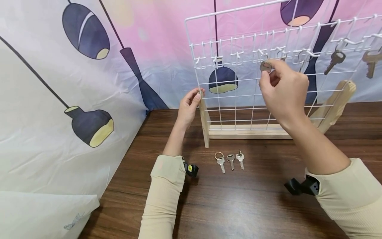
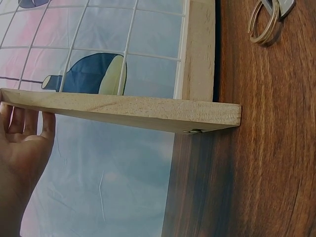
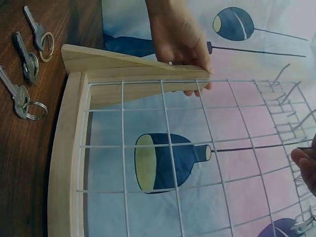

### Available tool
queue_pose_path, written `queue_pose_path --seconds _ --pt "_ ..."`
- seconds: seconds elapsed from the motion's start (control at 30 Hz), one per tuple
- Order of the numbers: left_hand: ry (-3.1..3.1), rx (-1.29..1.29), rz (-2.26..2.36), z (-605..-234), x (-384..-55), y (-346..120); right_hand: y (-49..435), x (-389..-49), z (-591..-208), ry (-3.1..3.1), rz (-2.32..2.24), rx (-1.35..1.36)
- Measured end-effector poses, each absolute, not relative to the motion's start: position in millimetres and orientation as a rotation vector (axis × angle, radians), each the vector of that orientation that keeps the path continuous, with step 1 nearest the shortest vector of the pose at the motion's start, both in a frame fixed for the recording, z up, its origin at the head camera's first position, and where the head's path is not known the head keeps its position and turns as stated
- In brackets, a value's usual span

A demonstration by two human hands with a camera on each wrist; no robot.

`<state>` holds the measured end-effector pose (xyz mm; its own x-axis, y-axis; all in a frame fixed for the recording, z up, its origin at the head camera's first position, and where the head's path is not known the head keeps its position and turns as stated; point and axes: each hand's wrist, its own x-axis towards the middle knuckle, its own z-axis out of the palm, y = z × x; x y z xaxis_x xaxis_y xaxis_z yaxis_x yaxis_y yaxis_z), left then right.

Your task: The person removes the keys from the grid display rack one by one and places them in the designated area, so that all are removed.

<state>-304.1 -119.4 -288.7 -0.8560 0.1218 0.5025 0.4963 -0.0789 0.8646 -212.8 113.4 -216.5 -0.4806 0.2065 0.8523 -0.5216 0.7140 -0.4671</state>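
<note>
My left hand (image 1: 187, 108) holds the upper end of the wooden side support (image 1: 205, 124) of a white wire grid rack, thumb on the near side. In the left wrist view, that hand's fingers (image 2: 29, 123) go behind the wooden support (image 2: 148, 109). My right hand (image 1: 286, 91) pinches a key by its head (image 1: 265, 67), raised at the row of white hooks (image 1: 261, 52); its blade is hidden. In the right wrist view, only the right fingertips (image 3: 306, 165) show at the edge.
Three keys with rings, a left key (image 1: 221, 162), a middle key (image 1: 231, 159) and a right key (image 1: 240, 159), lie on the brown table (image 1: 238, 199) before the rack. More keys hang at right, including a dark key (image 1: 335, 61) and a larger key (image 1: 371, 63). A printed cloth (image 1: 167, 49) hangs behind.
</note>
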Motion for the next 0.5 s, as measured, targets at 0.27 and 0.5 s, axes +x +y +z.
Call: queue_pose_path --seconds 0.27,0.5 --pt "-1.926 -0.679 -2.025 -290.1 -305.0 -120.2 119.7 -202.3 -205.0 -1.927 1.034 0.219" --pt "-1.931 -0.687 -2.022 -289.7 -305.0 -120.5 123.5 -197.1 -197.4 -1.901 1.092 0.221"
